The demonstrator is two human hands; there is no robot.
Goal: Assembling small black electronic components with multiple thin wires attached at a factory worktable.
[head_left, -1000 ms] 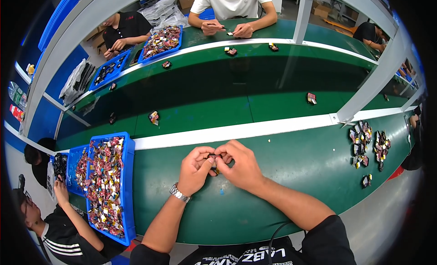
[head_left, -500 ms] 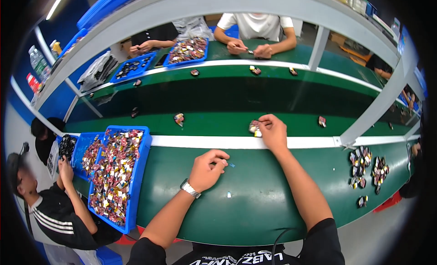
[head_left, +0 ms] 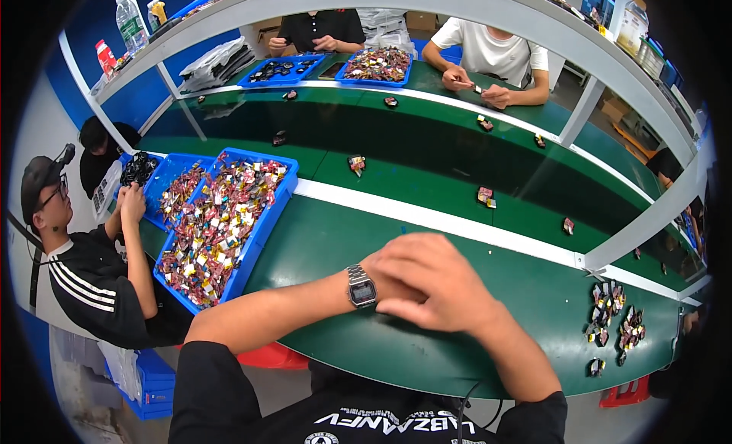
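A blue tray (head_left: 264, 234) occupies the counter's (head_left: 328, 230) left end, the right hand (head_left: 446, 284), thumb spread, covers the left hand (head_left: 398, 290), fingers unclear, and ahead, past the far edge, lies a small part (head_left: 486, 196).

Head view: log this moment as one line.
Right hand: crossed over left hand, nothing seen held; left hand: mostly hidden, digital wristwatch at wrist; blue tray: left, heaped with components; component clusters: bench, right

Right hand (head_left: 446, 284), fingers (head_left: 400, 265) loosely bent, overlaps left hand (head_left: 396, 291) — left mostly hidden, forearms (head_left: 282, 304) angled inward.
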